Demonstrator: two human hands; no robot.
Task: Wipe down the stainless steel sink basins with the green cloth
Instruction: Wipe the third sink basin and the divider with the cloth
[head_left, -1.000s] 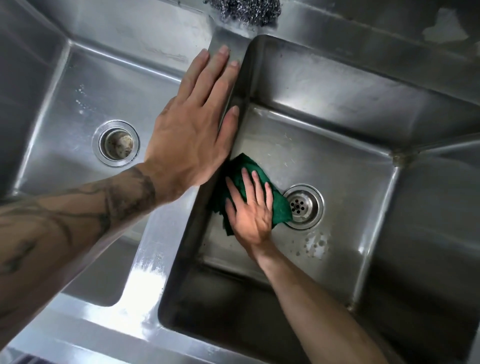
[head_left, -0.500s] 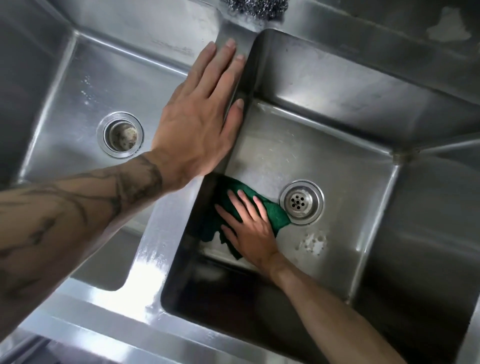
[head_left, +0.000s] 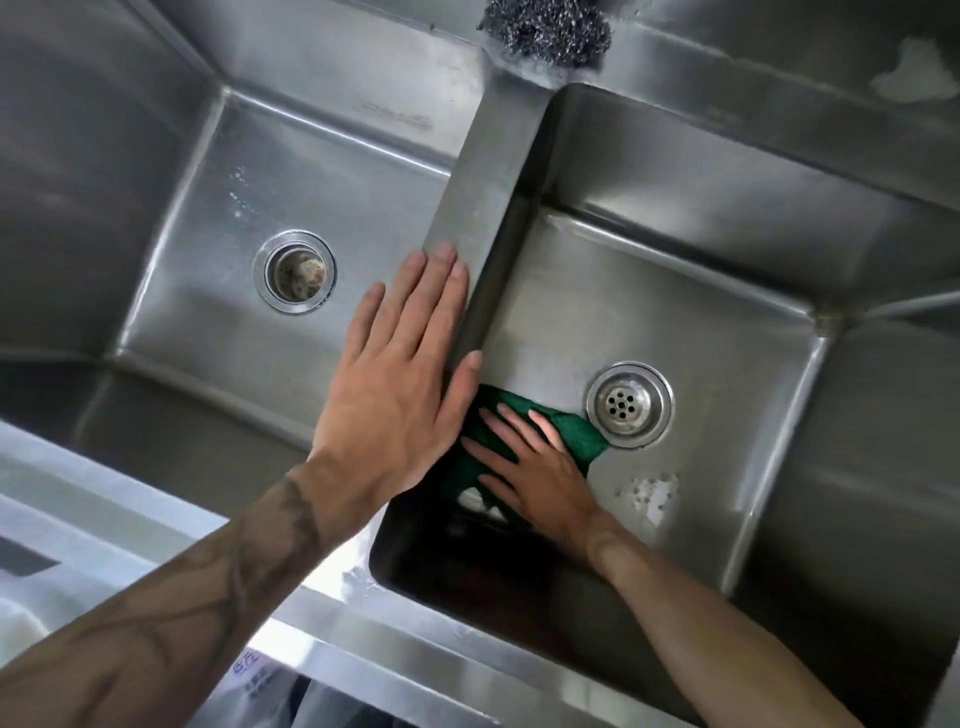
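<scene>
Two stainless steel basins lie below me, split by a flat divider (head_left: 485, 176). In the right basin (head_left: 727, 322) my right hand (head_left: 535, 462) presses the green cloth (head_left: 574, 434) flat against the floor with spread, straight fingers, just left of the strainer drain (head_left: 629, 404). Part of the cloth is hidden under that hand and under my left hand. My left hand (head_left: 402, 384) rests flat and open on the divider, fingers straight and pointing away. The left basin (head_left: 218, 228) holds only its open drain (head_left: 294, 271).
A steel wool scourer (head_left: 545, 26) sits on the back ledge above the divider. A patch of white residue (head_left: 649, 493) marks the right basin floor near the drain. The front rim (head_left: 332, 639) runs along the bottom, with pale objects below it at the lower left.
My right hand slid the cloth toward the near wall of the right basin. My left hand slid back along the divider toward me, and my view shifted toward the front rim.
</scene>
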